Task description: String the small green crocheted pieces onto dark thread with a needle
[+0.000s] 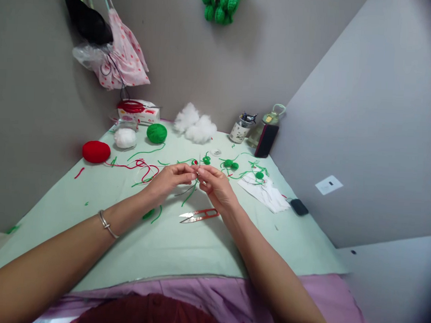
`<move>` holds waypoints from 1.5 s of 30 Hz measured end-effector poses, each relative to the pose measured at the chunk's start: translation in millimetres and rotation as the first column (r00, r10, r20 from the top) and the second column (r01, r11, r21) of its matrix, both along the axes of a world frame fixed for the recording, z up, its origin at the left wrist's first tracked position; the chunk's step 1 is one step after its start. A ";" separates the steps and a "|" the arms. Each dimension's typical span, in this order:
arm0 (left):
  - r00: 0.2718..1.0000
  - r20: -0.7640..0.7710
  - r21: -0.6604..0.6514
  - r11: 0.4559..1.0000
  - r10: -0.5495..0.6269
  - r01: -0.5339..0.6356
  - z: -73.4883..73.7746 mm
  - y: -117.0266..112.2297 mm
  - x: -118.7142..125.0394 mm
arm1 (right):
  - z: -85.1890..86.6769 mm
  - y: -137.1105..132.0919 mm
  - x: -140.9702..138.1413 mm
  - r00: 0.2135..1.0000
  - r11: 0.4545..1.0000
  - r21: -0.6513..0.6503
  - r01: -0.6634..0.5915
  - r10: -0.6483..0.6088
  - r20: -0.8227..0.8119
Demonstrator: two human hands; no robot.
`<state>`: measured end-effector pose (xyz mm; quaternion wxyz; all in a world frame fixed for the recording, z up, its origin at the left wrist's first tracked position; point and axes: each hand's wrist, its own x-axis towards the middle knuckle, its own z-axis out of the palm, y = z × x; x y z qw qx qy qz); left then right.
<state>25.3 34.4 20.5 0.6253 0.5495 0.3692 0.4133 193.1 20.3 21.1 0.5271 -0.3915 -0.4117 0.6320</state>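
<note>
My left hand [171,177] and my right hand [216,183] meet fingertip to fingertip above the pale green table [124,243]. Both are pinched. A thin needle [199,161] sticks up from between the fingertips, and a green yarn strand [189,195] hangs down below them. Which hand holds the needle and which the yarn I cannot tell. A silver bracelet [107,224] circles my left wrist. Red-handled thread snips [199,215] lie on the table just below my right hand.
A red yarn ball [96,151], a white ball [124,138] and a green ball [157,133] sit at the back left. White stuffing [195,124], a cup [240,129], a bottle, small green crochet pieces [230,164], a white cloth [264,190] and loose yarn scraps lie around.
</note>
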 end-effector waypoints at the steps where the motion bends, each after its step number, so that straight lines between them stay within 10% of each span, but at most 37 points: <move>1: 1.000 -0.011 0.003 1.000 -0.006 0.006 -0.5 -0.3 -0.4 | 0.0 1.2 1.1 0.999 1.000 -0.001 0.003 -0.003 -0.043; 9: 0.983 0.062 -0.092 0.982 0.171 -0.165 -0.5 14.2 -17.6 | -0.5 17.1 18.5 0.944 0.959 -0.143 0.245 -0.269 -0.192; 19: 0.777 0.346 -0.020 0.832 0.526 -0.554 30.8 51.3 -44.1 | -16.6 29.4 34.9 0.876 0.900 -0.166 0.404 -0.433 -0.213; 25: 0.992 0.012 0.270 0.955 0.123 -0.122 53.9 39.0 41.6 | -21.6 23.1 17.3 0.964 0.965 -0.141 0.221 -0.238 -0.117; 35: 0.910 -0.159 0.289 0.864 -0.382 0.413 110.1 63.5 198.8 | -27.7 19.6 15.6 0.995 0.994 -0.063 0.089 -0.086 0.058; 39: 0.952 -0.248 0.416 0.868 -0.180 0.272 103.2 78.1 187.8 | -24.2 18.2 18.0 0.993 0.998 -0.012 0.066 -0.065 0.098; 45: 0.977 -0.213 0.499 0.862 0.024 0.088 81.5 73.8 101.0 | -19.6 19.4 22.6 0.980 0.998 0.034 0.058 -0.064 0.189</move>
